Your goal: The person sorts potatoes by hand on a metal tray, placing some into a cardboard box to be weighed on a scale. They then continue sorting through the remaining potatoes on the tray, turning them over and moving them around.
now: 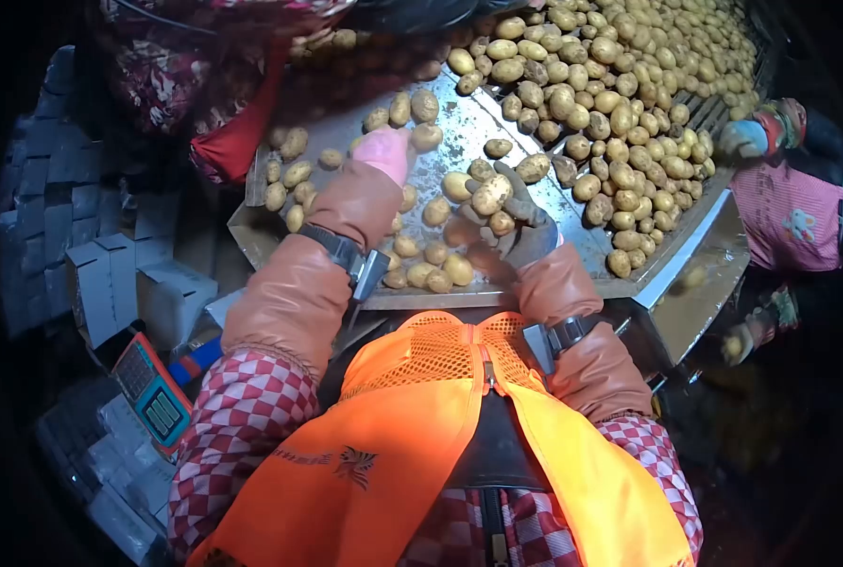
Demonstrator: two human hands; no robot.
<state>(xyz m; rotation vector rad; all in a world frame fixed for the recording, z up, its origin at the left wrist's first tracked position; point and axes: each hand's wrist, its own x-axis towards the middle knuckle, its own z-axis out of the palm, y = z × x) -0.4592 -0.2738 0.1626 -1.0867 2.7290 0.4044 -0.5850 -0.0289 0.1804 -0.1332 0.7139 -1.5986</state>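
My right hand (pixel 527 231), in a grey glove, has its fingers curled round a potato (pixel 490 196) over the metal tray. A smaller potato (pixel 502 223) sits against the same palm. Other potatoes lie close by its fingertips, among them a pale one (pixel 456 186). My left hand (pixel 383 153), in a pink glove, reaches down among potatoes at the left of the tray. Its fingers are hidden behind the back of the hand, so what it grips, if anything, does not show. A potato (pixel 427 137) lies just right of it.
A large heap of potatoes (pixel 620 104) covers the slatted right and back of the metal tray (pixel 483 118). Co-workers stand at the back left and right; one gloved hand (pixel 744 139) is at the right edge. Cartons (pixel 102 283) and a digital scale (pixel 153 389) are at left.
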